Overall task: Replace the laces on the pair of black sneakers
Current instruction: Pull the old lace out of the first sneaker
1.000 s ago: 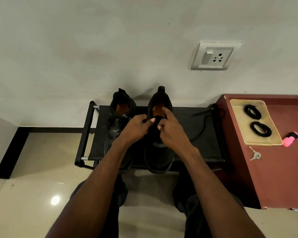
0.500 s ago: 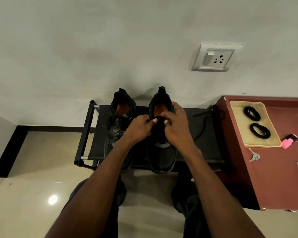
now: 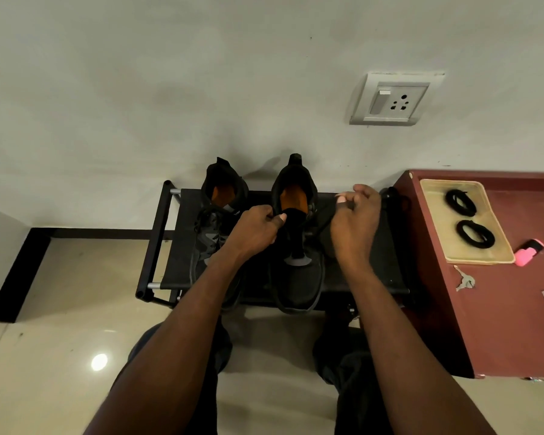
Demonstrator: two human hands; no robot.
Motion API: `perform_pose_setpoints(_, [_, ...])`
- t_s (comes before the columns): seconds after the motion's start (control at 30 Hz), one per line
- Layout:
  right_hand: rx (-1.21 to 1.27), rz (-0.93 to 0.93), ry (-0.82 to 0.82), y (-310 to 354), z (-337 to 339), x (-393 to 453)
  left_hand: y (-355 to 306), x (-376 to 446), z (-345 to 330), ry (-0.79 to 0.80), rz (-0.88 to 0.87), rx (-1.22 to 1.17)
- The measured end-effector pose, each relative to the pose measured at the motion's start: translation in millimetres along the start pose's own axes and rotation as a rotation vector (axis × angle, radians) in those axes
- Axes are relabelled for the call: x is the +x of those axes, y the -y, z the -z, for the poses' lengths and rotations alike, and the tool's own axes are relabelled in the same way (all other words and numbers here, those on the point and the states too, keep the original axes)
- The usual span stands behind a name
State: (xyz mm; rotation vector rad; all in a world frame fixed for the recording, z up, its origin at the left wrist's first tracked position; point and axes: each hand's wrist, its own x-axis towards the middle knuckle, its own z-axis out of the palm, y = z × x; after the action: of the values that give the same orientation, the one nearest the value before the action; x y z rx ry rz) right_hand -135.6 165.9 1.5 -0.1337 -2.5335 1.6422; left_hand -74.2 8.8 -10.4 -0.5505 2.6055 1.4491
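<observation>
Two black sneakers with orange insoles stand side by side on a low black rack [image 3: 165,243]. The left sneaker [image 3: 212,221] still carries its laces. My left hand [image 3: 255,232] pinches the tongue of the right sneaker [image 3: 297,277]. My right hand [image 3: 355,218] is off to the right of that shoe, fingers curled round a black lace [image 3: 322,226] that runs back toward the eyelets. Two coiled black laces [image 3: 460,202] [image 3: 474,234] lie in a beige tray [image 3: 434,215] on the red cabinet.
The red cabinet [image 3: 496,309] stands right of the rack and also bears a pink object [image 3: 526,254], a key [image 3: 465,281] and a paper slip. A loose black lace [image 3: 393,196] lies at the rack's right end. A wall socket [image 3: 393,100] sits above; my knees are below.
My right hand has moved from over the right sneaker out to the right, drawing the lace with it. My left hand has stayed at the tongue.
</observation>
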Motion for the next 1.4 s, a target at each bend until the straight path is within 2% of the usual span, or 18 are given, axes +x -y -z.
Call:
perform_pose_setpoints(0.07, [0.077,-0.112,-0.083,-3,2,4,-1,0,-2,0.005,-0.006,0.007])
perform_pose_setpoints(0.1, [0.028,-0.099,-0.06,-3,2,3,-1,1,-3,0.005,-0.005,0.006])
perform_pose_setpoints(0.17, [-0.144,0.084,0.06,-4,2,1,-2,1,-3,-0.003,0.002,0.01])
perform_pose_setpoints(0.23, [-0.317,0.293,0.26,-1,-1,-2,-2,1,-4,-0.012,0.004,0.004])
perform_pose_setpoints(0.33, [-0.618,0.424,0.572,1,-7,-13,-2,2,-4,-0.013,0.005,-0.034])
perform_pose_setpoints(0.43, [-0.825,0.486,0.687,-7,-14,-17,-3,3,-5,-0.008,0.017,-0.03])
perform_pose_setpoints(0.53, [-0.759,0.485,0.634,-9,-13,-14,-3,3,-5,-0.02,0.012,-0.024])
perform_pose_setpoints(0.6, [-0.644,0.457,0.514,-7,-10,-11,-4,3,-3,-0.017,0.014,-0.005])
perform_pose_setpoints(0.73, [-0.192,0.22,-0.01,1,5,11,-3,1,-1,-0.006,0.034,-0.01])
perform_pose_setpoints(0.8, [-0.03,0.09,-0.166,3,16,19,-4,1,-2,-0.007,0.038,-0.021])
perform_pose_setpoints(0.83, [-0.012,0.053,-0.189,2,19,21,-4,2,-2,-0.005,0.041,-0.021])
perform_pose_setpoints(0.9, [-0.089,0.061,-0.138,-2,20,20,-5,2,-3,0.001,0.05,-0.028])
perform_pose_setpoints(0.97, [-0.258,0.191,0.004,-2,15,15,-6,2,-3,0.0,0.054,-0.026])
perform_pose_setpoints(1.1, [-0.549,0.45,0.511,1,2,0,-7,0,-4,-0.02,0.044,0.003])
perform_pose_setpoints(1.17, [-0.766,0.517,0.668,-4,-6,-8,-8,0,-4,-0.017,0.039,-0.007])
perform_pose_setpoints(1.23, [-0.846,0.526,0.711,-8,-9,-9,-7,0,-3,-0.013,0.039,-0.013])
perform_pose_setpoints(1.3, [-0.793,0.533,0.675,-9,-8,-8,-6,0,-2,-0.017,0.036,0.0])
perform_pose_setpoints(1.4, [-0.568,0.503,0.484,-4,-3,-6,-6,0,-1,-0.011,0.036,0.014])
